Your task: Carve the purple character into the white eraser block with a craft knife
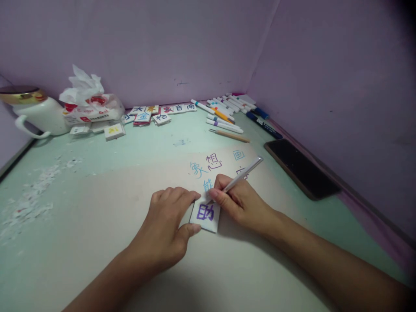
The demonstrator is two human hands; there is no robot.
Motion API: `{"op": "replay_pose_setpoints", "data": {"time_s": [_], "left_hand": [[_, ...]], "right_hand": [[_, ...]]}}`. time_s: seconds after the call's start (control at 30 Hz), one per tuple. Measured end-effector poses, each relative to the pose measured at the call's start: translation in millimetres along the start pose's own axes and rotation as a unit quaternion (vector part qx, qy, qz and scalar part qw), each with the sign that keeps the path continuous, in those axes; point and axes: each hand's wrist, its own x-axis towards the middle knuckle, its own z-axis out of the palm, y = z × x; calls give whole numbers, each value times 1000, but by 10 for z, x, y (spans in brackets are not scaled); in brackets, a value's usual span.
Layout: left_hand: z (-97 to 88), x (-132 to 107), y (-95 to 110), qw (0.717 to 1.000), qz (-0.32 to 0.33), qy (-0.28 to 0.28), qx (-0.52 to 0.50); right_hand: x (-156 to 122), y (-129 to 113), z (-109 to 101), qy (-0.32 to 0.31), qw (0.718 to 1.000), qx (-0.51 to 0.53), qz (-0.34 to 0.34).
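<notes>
A small white square block (212, 223) with a purple Chinese character lies on the table in front of me. My left hand (170, 221) grips its left side, with the thumb at the near edge and the index finger at the far corner. In my right hand (238, 201) is a slim silver pen-like tool (243, 173), held like a pen and slanting up to the right. Its tip is at the block's upper part, just above the character; whether it is a blade or a nib I cannot tell.
Blue and purple characters (213, 161) are written on the table beyond my hands. Behind are markers (224, 125), a wooden-handled tool (230, 135), lettered blocks (143, 117), a tissue pack (92, 108) and a white mug (42, 115). A phone (300, 167) lies right, white scraps (32, 203) left.
</notes>
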Motion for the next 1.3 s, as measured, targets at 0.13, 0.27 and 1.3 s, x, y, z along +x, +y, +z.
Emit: {"op": "replay_pose_setpoints", "data": {"time_s": [0.13,0.27,1.3], "left_hand": [[0,6,-1,1000,1,-1,-2],[-1,10,2,1000,-3,-4,-1],[18,-3,3,1000,-9,17,9]], "right_hand": [[-6,2,-3,-1,1000,-4,0],[-12,4,-10,-5,1000,-4,1],[-62,-4,16,15,1000,-12,-1]]}}
